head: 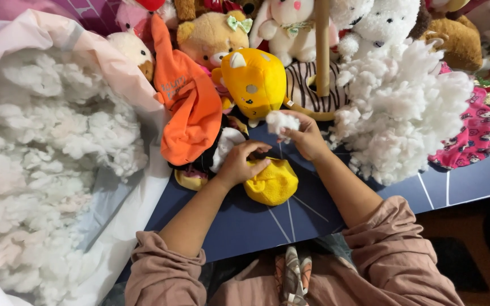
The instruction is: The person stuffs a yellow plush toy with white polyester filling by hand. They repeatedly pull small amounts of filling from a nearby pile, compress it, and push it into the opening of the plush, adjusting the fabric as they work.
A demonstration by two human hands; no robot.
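Observation:
A yellow plush toy lies on the dark blue board (245, 221); its round head (254, 79) is up by the toy pile and its limp yellow body (276, 184) lies in front of me. My left hand (239, 161) grips the top opening of that yellow body, fingers curled into the fabric. Just above it, my right hand (306, 137) pinches a small tuft of white stuffing (282, 120) between fingers and thumb.
A big bag of white stuffing (46, 153) fills the left side. A loose heap of white stuffing (398, 107) sits at the right. Several plush toys (290, 25) crowd the back, with an orange fabric piece (191, 105) and a wooden post (322, 45).

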